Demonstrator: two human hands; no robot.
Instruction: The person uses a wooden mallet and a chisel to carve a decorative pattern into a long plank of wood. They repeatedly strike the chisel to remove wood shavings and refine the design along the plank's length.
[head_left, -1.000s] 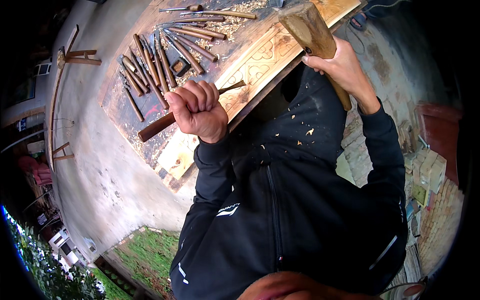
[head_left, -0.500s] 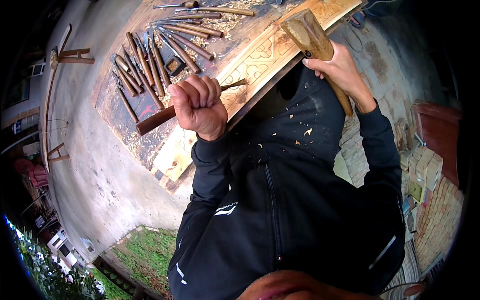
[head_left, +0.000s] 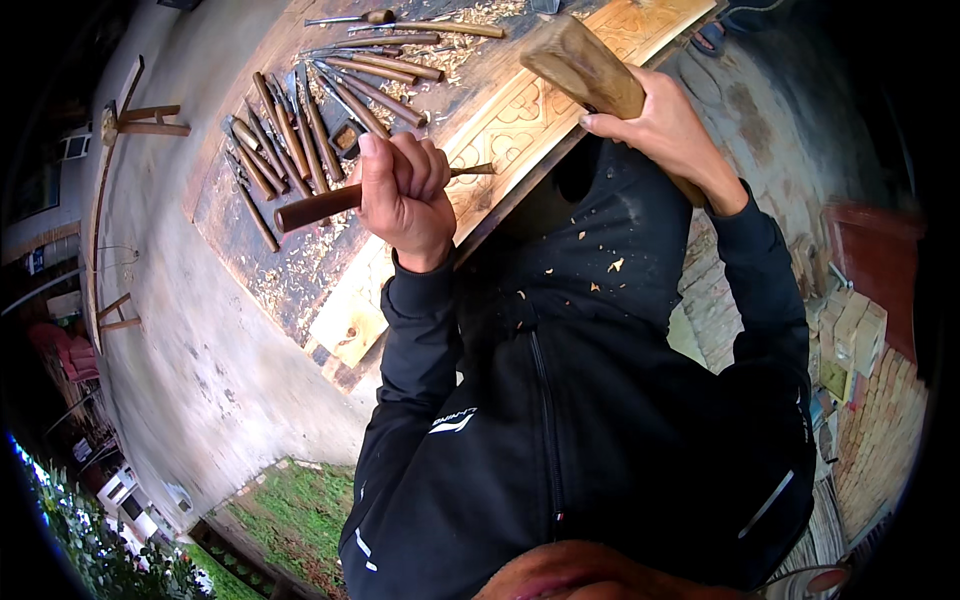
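Observation:
My left hand [head_left: 405,195] is closed around a wood chisel [head_left: 318,207] with a dark round handle; its blade tip rests on a pale carved wooden panel [head_left: 510,125]. My right hand [head_left: 660,130] grips a wooden mallet [head_left: 585,70], held up over the panel to the right of the chisel. The panel lies along the near edge of a dark workbench [head_left: 250,270]. Several more chisels [head_left: 300,130] lie in a row on the bench beyond my left hand.
Wood chips are scattered over the bench and on my dark jacket. Concrete ground [head_left: 190,380] lies left of the bench, with wooden trestles [head_left: 140,115] and a grass patch [head_left: 300,510]. Stacked bricks [head_left: 860,400] sit at the right.
The mallet and my right hand have shifted slightly left and up above the panel. My left hand keeps its hold on the chisel at the same spot on the carving.

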